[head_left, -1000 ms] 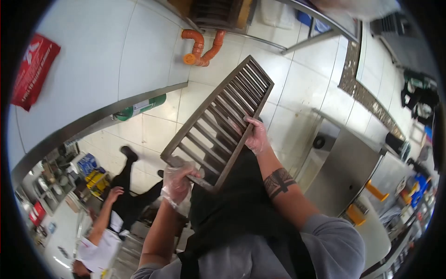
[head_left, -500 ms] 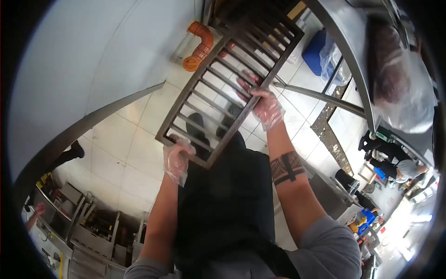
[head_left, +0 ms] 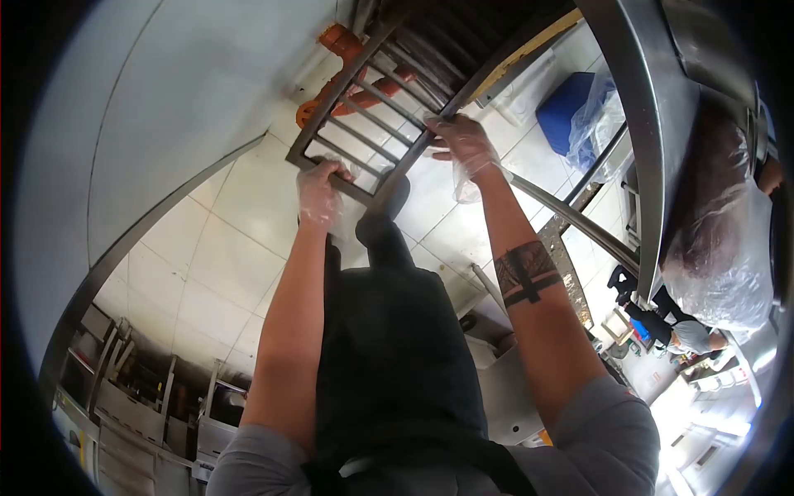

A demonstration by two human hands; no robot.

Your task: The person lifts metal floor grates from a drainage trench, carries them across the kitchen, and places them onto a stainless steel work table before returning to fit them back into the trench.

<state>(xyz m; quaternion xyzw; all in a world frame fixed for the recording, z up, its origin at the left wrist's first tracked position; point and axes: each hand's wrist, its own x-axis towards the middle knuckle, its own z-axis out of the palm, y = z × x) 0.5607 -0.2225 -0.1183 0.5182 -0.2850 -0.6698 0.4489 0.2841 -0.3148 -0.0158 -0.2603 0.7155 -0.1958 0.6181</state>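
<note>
Left side: a smooth, pale flat panel (head_left: 165, 107) ends in a metal edge above glossy floor tiles (head_left: 227, 256). The left hand (head_left: 320, 197), in a thin, clear, creased glove, is closed around the near end bar of the slatted metal grate (head_left: 400, 170), at its left corner. Ribbed orange pipework (head_left: 339, 41) shows behind the frame.

Centre: the grate is a dull brown rectangular frame with straight parallel bars, held tilted above the floor. Its far part overlaps a dark slatted unit (head_left: 488, 35); contact between them cannot be confirmed. The right hand (head_left: 470, 147), gloved likewise, is partly closed on the right side rail. Status: grate lifted and aligned roughly lengthwise with the unit; neither hand has released it.

Right side: a blue container (head_left: 561, 112), loose clear plastic (head_left: 597, 128), a smooth metal frame (head_left: 635, 107) and a bulky, plastic-wrapped reddish item (head_left: 718, 248).
</note>
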